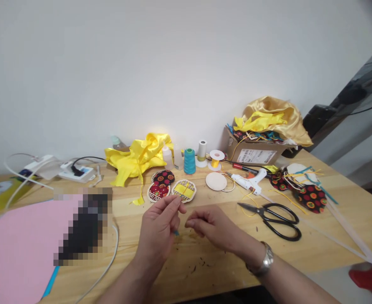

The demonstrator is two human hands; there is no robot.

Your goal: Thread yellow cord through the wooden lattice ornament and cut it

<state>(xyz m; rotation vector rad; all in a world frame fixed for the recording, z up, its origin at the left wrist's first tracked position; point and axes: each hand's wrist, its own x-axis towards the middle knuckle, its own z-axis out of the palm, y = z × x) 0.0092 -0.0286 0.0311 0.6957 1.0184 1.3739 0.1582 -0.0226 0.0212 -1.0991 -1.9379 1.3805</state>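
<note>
My left hand (159,230) is over the wooden table (205,257), fingers pinched together near a tiny teal bit (176,232) below the fingertips. My right hand (211,228), with a metal watch on the wrist, is curled into a pinch facing the left hand; what the two pinches hold is too small to make out. Just beyond the fingers lie three round decorated discs: a yellow one (184,190), a red patterned one (158,191) and a dark patterned one (163,177).
Black scissors (276,217) and a white glue gun (249,181) lie to the right. Thread spools (189,161), yellow fabric (138,160) and a cardboard box (255,152) of scraps stand at the back. Pink paper (18,249) and a power strip (75,172) are on the left.
</note>
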